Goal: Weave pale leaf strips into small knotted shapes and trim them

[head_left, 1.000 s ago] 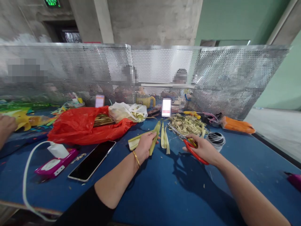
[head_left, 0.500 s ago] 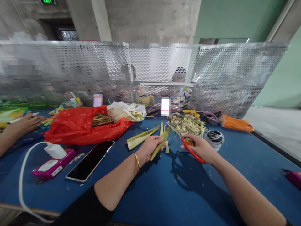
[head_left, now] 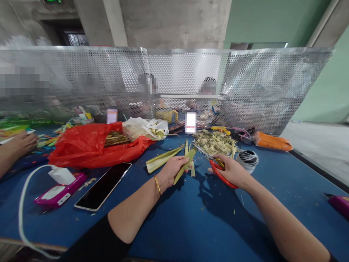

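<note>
Pinched in my left hand [head_left: 174, 169] is a green husk strip [head_left: 183, 171], its far end pointing up and to the right. My right hand [head_left: 230, 170] is wrapped round red-handled scissors [head_left: 223, 177], whose metal blades reach the upper end of the strip. Whether the blades touch it is too small to tell. Another husk piece [head_left: 160, 160] lies just left of my left hand. Beyond the scissors is a heap of shredded husk [head_left: 215, 142].
A red plastic bag [head_left: 81, 145], a white bag [head_left: 144, 127], a dark phone [head_left: 105, 187] and a purple power strip [head_left: 61, 194] lie left. Another person's hand [head_left: 24, 142] is far left. A wire roll [head_left: 247, 162] and orange packet [head_left: 274, 141] sit right.
The view has shifted slightly, moving the table items a little left in it. The other person's hand has moved left. My hands keep their holds on the strip and scissors.
</note>
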`<action>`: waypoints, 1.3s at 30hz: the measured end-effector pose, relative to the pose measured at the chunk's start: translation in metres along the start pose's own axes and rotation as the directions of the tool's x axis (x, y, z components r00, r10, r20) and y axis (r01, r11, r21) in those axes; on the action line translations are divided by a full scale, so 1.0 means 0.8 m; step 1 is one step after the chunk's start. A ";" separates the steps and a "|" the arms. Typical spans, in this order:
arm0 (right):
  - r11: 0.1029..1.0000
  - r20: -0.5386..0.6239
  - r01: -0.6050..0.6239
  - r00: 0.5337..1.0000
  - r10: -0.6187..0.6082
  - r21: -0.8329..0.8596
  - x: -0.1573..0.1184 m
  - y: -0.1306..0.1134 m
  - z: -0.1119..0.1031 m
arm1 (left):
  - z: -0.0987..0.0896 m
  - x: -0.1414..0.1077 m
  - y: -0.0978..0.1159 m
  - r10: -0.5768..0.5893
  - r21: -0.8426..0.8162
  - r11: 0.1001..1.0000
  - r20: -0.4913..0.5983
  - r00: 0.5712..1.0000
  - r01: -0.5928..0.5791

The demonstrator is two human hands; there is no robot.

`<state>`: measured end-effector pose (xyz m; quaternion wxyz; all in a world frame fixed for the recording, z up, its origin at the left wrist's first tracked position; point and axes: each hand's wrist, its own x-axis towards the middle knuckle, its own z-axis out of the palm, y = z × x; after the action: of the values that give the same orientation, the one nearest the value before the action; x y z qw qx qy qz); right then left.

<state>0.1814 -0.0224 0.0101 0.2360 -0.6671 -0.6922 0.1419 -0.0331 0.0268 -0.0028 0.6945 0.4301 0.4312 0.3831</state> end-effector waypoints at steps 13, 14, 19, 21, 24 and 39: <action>0.995 0.068 0.071 0.995 -0.076 0.074 0.000 -0.003 -0.006 | -0.003 0.005 -0.005 -0.012 -0.027 1.000 0.032 0.999 0.013; 0.996 0.055 0.068 0.996 -0.071 0.061 -0.001 -0.004 -0.007 | -0.003 0.006 -0.006 -0.011 -0.026 1.000 0.034 0.999 0.011; 0.998 -0.006 0.058 0.998 -0.058 0.023 -0.002 -0.006 -0.004 | -0.002 0.004 -0.002 0.003 0.017 1.000 0.018 1.000 -0.003; 0.998 0.005 0.046 0.999 -0.046 0.040 -0.001 -0.005 0.000 | -0.002 0.002 -0.001 -0.002 0.029 1.000 0.021 1.000 0.002; 0.997 -0.003 0.019 1.000 -0.019 0.078 0.002 -0.001 0.007 | -0.004 0.001 0.001 -0.009 0.027 1.000 0.029 1.000 0.008; 0.993 -0.181 -0.089 0.978 0.101 0.074 0.013 0.007 0.013 | 0.012 0.016 -0.022 -0.089 -0.245 0.966 -0.034 0.995 0.078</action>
<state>0.1811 -0.0104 -0.0002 0.3139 -0.7015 -0.6297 0.1134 -0.0170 0.0298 -0.0204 0.7478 0.3144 0.4140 0.4131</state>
